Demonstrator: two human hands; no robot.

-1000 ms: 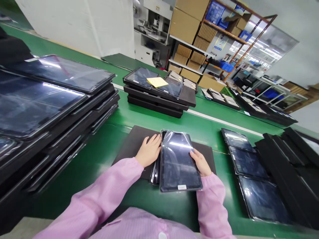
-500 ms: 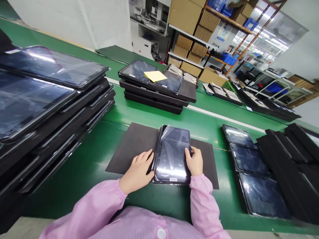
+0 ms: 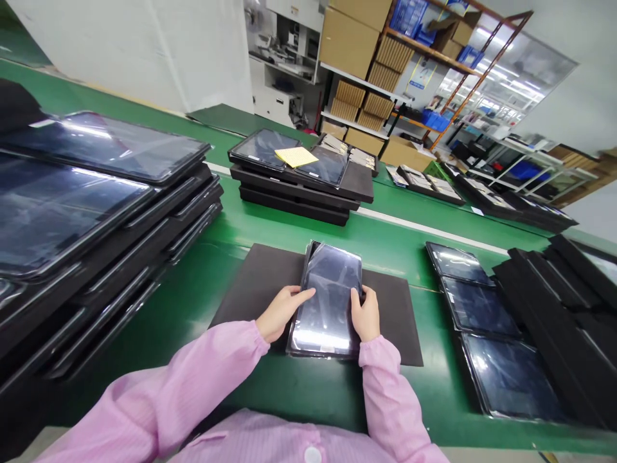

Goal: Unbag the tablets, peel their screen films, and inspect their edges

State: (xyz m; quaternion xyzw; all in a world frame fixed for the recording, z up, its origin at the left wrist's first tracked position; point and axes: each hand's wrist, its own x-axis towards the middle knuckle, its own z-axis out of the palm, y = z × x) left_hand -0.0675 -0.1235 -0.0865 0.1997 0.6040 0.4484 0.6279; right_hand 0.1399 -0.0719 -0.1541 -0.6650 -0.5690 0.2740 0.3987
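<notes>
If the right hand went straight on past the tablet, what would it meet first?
Past the tablet, the right hand would probably meet the black tray stack first; depth and height are unclear.

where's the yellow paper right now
In the head view, the yellow paper is above and slightly left of centre, lying across two tablets atop a black stack, beyond the left hand and right hand.
</notes>
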